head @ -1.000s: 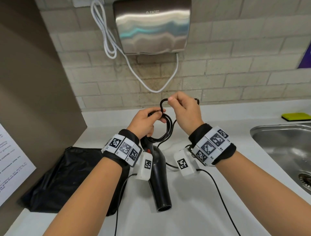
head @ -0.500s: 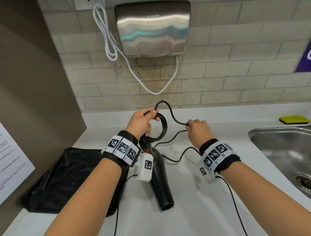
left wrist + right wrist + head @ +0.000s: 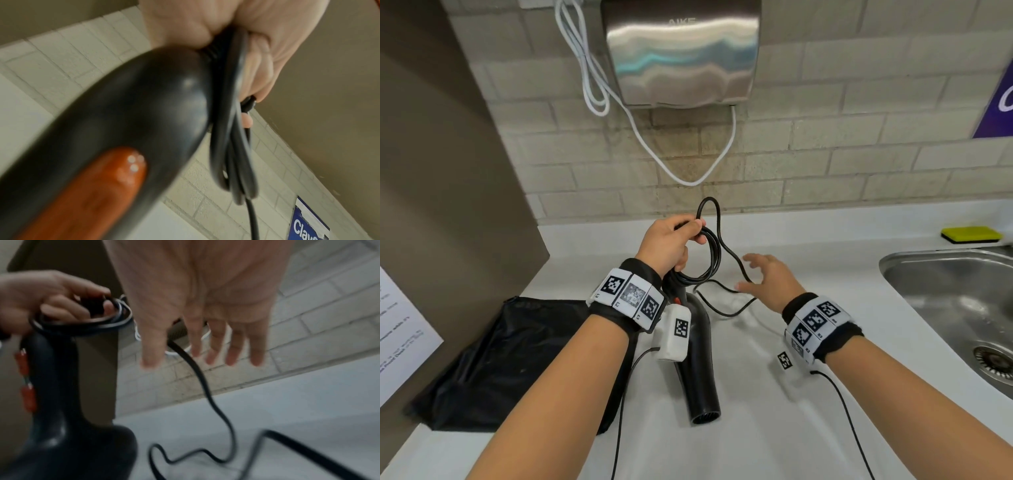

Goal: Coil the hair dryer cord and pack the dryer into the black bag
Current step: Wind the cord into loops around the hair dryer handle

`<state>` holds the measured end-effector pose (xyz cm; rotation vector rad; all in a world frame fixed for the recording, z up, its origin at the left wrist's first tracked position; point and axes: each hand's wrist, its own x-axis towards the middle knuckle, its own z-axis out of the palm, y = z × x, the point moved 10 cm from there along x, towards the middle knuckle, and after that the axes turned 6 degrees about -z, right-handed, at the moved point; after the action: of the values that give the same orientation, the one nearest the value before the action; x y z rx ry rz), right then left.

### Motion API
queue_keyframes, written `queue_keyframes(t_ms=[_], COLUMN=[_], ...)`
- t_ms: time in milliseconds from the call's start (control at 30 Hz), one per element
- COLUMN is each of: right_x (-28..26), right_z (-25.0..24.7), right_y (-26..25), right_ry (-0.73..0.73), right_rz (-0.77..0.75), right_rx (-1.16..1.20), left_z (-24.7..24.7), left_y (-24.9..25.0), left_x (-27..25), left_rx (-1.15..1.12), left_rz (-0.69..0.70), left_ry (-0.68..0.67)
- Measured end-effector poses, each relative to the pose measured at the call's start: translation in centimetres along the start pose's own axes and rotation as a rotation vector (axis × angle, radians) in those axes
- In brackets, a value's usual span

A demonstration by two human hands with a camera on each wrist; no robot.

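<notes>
A black hair dryer (image 3: 700, 370) with orange switches (image 3: 86, 193) stands nozzle-down on the white counter, its handle up. My left hand (image 3: 671, 243) grips several loops of the black cord (image 3: 710, 253) at the top of the handle; the left wrist view shows the coil (image 3: 232, 129) pinched in the curled fingers. My right hand (image 3: 765, 277) hovers to the right with fingers spread, holding nothing; the loose cord (image 3: 207, 394) runs down past its fingers (image 3: 234, 353) onto the counter. The black bag (image 3: 513, 359) lies flat at the left of the dryer.
A steel sink (image 3: 955, 308) is set in the counter at the right, with a yellow sponge (image 3: 971, 234) behind it. A metal hand dryer (image 3: 681, 51) with a white cable hangs on the brick wall. A brown side panel bounds the left.
My right hand has let go of the cord and opened, drifting slightly right and down. The left hand keeps its grip on the coil.
</notes>
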<state>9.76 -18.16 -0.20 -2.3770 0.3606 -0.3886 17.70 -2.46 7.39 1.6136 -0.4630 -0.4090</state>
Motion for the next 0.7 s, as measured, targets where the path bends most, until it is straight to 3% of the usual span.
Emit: queue_keyframes(t_ms=[133,333,467,633,700], right_x=[-2.3,-5.2,-5.5,-3.6,-3.8], right_z=[0.6,1.0,2.2,2.9,3.2], right_y=[6.2,11.0,11.4,8.2,8.4], right_ry=[-0.258,-0.48,-0.597,-0.498,-0.56], right_rz=[0.341,0.519,0.45,0.298,0.3], right_rx=[-0.492,-0.651,-0.747,-0.628,-0.646], left_z=[0.8,2.1,2.7,2.8,2.9], left_y=[0.1,0.1,0.2,0.4,0.4], left_x=[0.1,0.4,0.3,0.2,0.2], left_rx=[0.039,0.074,0.082,0.088,0.095], left_rz=[0.009,0.0,0.009,0.013,0.005], left_ry=[-0.02,-0.048,-0.056,-0.034,-0.026])
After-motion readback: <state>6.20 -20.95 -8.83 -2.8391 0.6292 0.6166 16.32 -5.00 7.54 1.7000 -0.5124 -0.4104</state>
